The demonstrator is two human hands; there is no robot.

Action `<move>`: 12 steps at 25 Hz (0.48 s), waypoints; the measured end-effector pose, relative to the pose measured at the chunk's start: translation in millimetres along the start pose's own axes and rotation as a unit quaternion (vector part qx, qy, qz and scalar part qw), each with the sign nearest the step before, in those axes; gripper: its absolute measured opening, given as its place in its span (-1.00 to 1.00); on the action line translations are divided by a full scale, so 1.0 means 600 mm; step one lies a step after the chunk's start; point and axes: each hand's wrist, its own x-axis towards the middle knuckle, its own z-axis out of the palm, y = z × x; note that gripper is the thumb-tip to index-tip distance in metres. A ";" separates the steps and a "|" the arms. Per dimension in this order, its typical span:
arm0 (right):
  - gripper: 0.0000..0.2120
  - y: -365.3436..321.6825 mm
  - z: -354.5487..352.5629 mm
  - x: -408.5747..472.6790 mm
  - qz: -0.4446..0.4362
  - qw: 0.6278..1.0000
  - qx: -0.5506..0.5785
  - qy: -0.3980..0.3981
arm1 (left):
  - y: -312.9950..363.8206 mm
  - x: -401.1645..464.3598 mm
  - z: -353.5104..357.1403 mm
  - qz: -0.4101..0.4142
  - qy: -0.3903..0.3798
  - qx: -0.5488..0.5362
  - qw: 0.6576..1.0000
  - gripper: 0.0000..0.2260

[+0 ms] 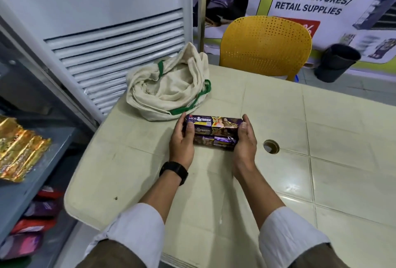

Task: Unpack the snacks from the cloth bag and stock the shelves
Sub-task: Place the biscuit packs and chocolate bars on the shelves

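Note:
A stack of purple biscuit packs point(214, 130) sits just above the cream plastic table point(321, 139), held from both ends. My left hand point(182, 141) grips the left end and my right hand point(245, 139) grips the right end. Behind the packs, a cream cloth bag point(167, 87) with green handles lies slumped and open at the table's far left corner. The grey shelves point(27, 173) stand at the left, with gold-wrapped snacks point(19, 152) on the upper level and red and purple packets point(38, 214) below.
A white louvred floor unit point(120, 38) rises behind the bag. A yellow perforated chair point(265, 46) stands at the table's far side, and a dark bin point(336, 61) on the floor to its right. A round hole point(271, 146) is in the table's middle.

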 end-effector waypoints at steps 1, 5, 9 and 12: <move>-0.61 -0.018 0.007 -0.020 0.011 1.000 0.009 0.001 | 0.025 -0.014 -0.011 -0.008 0.002 -0.003 1.000 -0.54; -0.60 -0.136 0.060 -0.105 0.024 0.999 0.021 -0.024 | 0.172 -0.083 -0.068 -0.017 0.027 -0.037 0.999 -0.54; -0.62 -0.324 0.172 -0.213 0.001 0.996 0.011 -0.090 | 0.388 -0.166 -0.151 0.027 0.106 -0.075 0.991 -0.56; -0.73 -0.422 0.259 -0.283 -0.016 0.985 0.023 -0.168 | 0.510 -0.215 -0.223 0.070 0.179 -0.085 0.978 -0.61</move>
